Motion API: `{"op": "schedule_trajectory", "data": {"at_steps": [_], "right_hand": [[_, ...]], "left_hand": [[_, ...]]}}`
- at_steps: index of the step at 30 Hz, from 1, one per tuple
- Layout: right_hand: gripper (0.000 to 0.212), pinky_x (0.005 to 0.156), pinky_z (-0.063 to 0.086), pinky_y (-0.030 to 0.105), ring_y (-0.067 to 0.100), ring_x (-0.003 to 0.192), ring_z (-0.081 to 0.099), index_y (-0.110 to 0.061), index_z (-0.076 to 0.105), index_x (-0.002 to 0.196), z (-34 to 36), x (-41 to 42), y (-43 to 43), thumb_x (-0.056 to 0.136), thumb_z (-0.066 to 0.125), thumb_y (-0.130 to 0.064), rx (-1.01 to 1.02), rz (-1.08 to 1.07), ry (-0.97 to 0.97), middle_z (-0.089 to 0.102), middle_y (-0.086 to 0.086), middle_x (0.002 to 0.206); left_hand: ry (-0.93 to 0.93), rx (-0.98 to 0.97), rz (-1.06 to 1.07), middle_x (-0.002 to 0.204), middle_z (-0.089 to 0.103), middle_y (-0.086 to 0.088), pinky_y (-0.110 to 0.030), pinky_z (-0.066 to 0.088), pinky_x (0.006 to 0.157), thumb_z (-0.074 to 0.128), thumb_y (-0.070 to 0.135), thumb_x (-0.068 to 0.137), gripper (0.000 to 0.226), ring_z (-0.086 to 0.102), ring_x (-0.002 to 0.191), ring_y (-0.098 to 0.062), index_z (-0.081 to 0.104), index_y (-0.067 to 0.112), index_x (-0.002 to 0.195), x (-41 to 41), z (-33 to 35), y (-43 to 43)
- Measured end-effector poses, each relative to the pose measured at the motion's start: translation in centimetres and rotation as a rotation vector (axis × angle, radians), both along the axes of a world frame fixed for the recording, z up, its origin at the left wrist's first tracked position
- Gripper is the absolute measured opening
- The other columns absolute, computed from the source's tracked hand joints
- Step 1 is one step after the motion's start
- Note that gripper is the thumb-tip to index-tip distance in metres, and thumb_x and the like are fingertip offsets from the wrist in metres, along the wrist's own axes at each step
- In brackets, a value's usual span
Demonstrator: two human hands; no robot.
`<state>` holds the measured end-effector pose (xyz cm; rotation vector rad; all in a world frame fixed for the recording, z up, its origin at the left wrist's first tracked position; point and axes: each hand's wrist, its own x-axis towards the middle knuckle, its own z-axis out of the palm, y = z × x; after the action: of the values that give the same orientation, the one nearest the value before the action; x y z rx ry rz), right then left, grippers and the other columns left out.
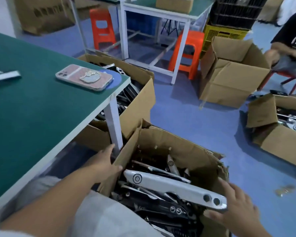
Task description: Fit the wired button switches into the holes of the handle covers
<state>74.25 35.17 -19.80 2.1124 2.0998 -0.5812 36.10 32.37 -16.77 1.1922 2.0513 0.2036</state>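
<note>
Head view looks down into a torn cardboard carton [161, 139] on the floor. It is heaped with handle covers, dark ones below and one long white handle cover [169, 184] lying across the top, its two holes [211, 199] at the near-right end. The left hand [104, 163] grips the carton's left flap, thumb inside and fingers behind it. The right hand [237, 207] is spread, fingers above that holed end and thumb beneath, not closed round it. No wired button switch can be made out. Lifting by one tip looks risky: the cover may pivot, snag on the tangled parts beneath and drag them up, or slip back and scuff its glossy face. The ragged flap could also fold under the left hand's pull. Around this lies a smooth blue floor [186, 108], with a green-topped workbench [32, 108] at the left, its white leg just beside the flap. Another open carton [140, 100] is tucked under it, orange stools [188, 53] sit further back, and a pink phone [84, 77] lies near the bench's corner.
</note>
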Motion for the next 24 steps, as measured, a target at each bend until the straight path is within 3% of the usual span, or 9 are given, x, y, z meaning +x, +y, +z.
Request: {"op": "schedule_trajectory", "data": {"at_steps": [4, 7, 9, 11, 13, 18, 20, 22, 24], "right_hand": [[0.112, 0.111, 0.025, 0.042, 0.017, 0.139, 0.014, -0.058, -0.016, 0.134, -0.5, -2.6, -0.4, 0.052, 0.056, -0.086, 0.041, 0.159, 0.025, 0.005, -0.014, 0.15], [0.103, 0.114, 0.021, 0.039, 0.016, 0.139, 0.011, -0.06, -0.02, 0.125, 1.6, -5.8, 0.4, 0.06, 0.058, -0.081, 0.095, 0.271, 0.106, 0.007, -0.014, 0.149], [0.099, 0.114, 0.022, 0.039, 0.015, 0.138, 0.012, -0.061, -0.013, 0.124, 3.9, -9.1, 1.3, 0.064, 0.065, -0.073, 0.137, 0.348, 0.225, 0.013, -0.014, 0.147], [0.094, 0.109, 0.025, 0.039, 0.015, 0.133, 0.019, -0.06, 0.004, 0.127, 6.6, -13.1, 2.2, 0.064, 0.074, -0.058, 0.235, 0.419, 0.418, 0.024, -0.012, 0.14], [0.086, 0.103, 0.028, 0.034, 0.009, 0.127, 0.024, -0.061, 0.017, 0.124, 9.5, -17.7, 2.6, 0.063, 0.077, -0.05, 0.343, 0.529, 0.575, 0.028, -0.017, 0.128], [0.066, 0.099, 0.029, 0.024, 0.014, 0.117, 0.038, -0.037, 0.041, 0.131, 16.6, -31.6, 1.5, 0.074, 0.074, -0.047, 0.602, 0.897, 0.875, 0.044, -0.003, 0.124], [0.062, 0.104, 0.028, 0.026, 0.015, 0.116, 0.04, -0.034, 0.043, 0.129, 18.4, -37.7, -0.3, 0.072, 0.059, -0.052, 0.615, 1.056, 0.945, 0.042, -0.01, 0.121], [0.058, 0.102, 0.031, 0.033, 0.019, 0.113, 0.04, -0.028, 0.048, 0.128, 18.8, -43.8, -2.2, 0.075, 0.059, -0.049, 0.614, 1.21, 0.891, 0.043, -0.01, 0.119], [0.057, 0.103, 0.032, 0.041, 0.024, 0.12, 0.039, -0.023, 0.051, 0.131, 18.4, -49.9, -4.1, 0.08, 0.068, -0.039, 0.597, 1.29, 0.745, 0.047, 0.0, 0.129]], "left_hand": [[-0.036, -0.039, 0.023, 0.145, 0.044, -0.001, -0.032, 0.044, 0.101, 0.063, 0.036, 0.089, 0.064, 0.049, 0.126, -0.016, 0.032, 0.024, 0.145, -2.7, 1.2, -2.4], [-0.175, 0.084, 0.031, 0.137, 0.052, 0.008, -0.03, 0.043, 0.104, 0.064, 0.034, 0.089, 0.051, 0.053, 0.119, -0.005, 0.044, 0.033, 0.135, -2.2, 4.3, -5.2], [-0.257, 0.223, -0.025, 0.125, 0.057, 0.027, -0.021, 0.045, 0.098, 0.063, 0.049, 0.083, 0.038, 0.054, 0.111, 0.01, 0.049, 0.055, 0.118, -1.3, 8.1, -8.2], [-0.265, 0.334, -0.122, 0.118, 0.053, 0.044, -0.01, 0.044, 0.092, 0.058, 0.07, 0.068, 0.046, 0.049, 0.11, 0.021, 0.042, 0.073, 0.111, -1.4, 12.6, -11.8], [-0.181, 0.457, -0.141, 0.119, 0.051, 0.045, -0.002, 0.037, 0.092, 0.05, 0.083, 0.066, 0.055, 0.048, 0.11, 0.022, 0.038, 0.072, 0.118, -2.9, 16.4, -15.4], [-0.002, 0.816, 0.394, 0.103, 0.071, 0.022, -0.014, 0.049, 0.083, 0.064, 0.076, 0.06, 0.049, 0.066, 0.098, 0.002, 0.062, 0.055, 0.104, -9.7, 21.3, -24.7], [0.071, 0.868, 0.639, 0.098, 0.073, 0.018, -0.018, 0.051, 0.083, 0.07, 0.065, 0.067, 0.03, 0.068, 0.095, -0.001, 0.066, 0.053, 0.094, -13.1, 21.4, -28.4], [0.174, 0.897, 0.869, 0.091, 0.074, 0.015, -0.025, 0.052, 0.085, 0.068, 0.041, 0.077, 0.013, 0.068, 0.091, -0.005, 0.067, 0.05, 0.087, -16.3, 20.7, -32.2], [0.305, 0.878, 1.069, 0.085, 0.074, 0.01, -0.034, 0.049, 0.087, 0.064, 0.019, 0.087, 0.023, 0.067, 0.093, -0.014, 0.068, 0.042, 0.084, -18.6, 19.1, -35.8]]}}
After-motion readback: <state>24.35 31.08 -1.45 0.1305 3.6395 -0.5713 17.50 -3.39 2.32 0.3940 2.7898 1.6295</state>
